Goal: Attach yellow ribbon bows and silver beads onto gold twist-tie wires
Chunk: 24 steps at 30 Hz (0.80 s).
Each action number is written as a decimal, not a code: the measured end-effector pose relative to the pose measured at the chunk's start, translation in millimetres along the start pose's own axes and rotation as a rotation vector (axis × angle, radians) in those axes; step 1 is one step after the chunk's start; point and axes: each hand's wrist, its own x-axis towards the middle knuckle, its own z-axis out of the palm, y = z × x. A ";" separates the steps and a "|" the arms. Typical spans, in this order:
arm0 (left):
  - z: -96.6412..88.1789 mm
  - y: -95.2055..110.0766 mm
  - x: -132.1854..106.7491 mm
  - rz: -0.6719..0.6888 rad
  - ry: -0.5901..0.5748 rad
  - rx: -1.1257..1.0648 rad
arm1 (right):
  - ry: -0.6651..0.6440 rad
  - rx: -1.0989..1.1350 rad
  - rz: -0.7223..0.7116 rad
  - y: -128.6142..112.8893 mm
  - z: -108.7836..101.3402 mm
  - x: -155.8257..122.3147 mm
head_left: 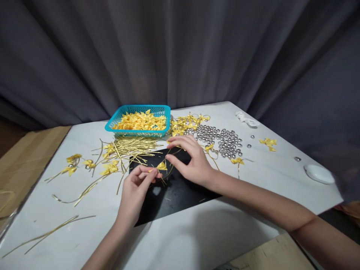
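Note:
Over a black mat (180,191), my left hand (137,183) pinches a small yellow ribbon bow (161,166) between thumb and fingertips. A thin gold tie (170,170) curves from the bow toward my right hand (191,159). The thumb and forefinger of that hand close around the upper part of the tie, though the exact contact is too small to make out. Behind my hands lies a pile of straight gold ties (135,146). Silver beads (229,144) are heaped beyond my right hand.
A blue basket (134,132) of yellow bows stands at the back, with finished-looking bows with ties (185,123) beside it. More bows (109,167) and loose ties (47,233) lie left. On the right are a white computer mouse (320,174), crumpled white material (246,119) and a yellow bow (268,143).

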 end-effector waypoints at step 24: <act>-11.8 -5.7 -1.2 0.072 0.226 0.100 | -0.063 0.172 0.062 -3.3 10.9 -9.3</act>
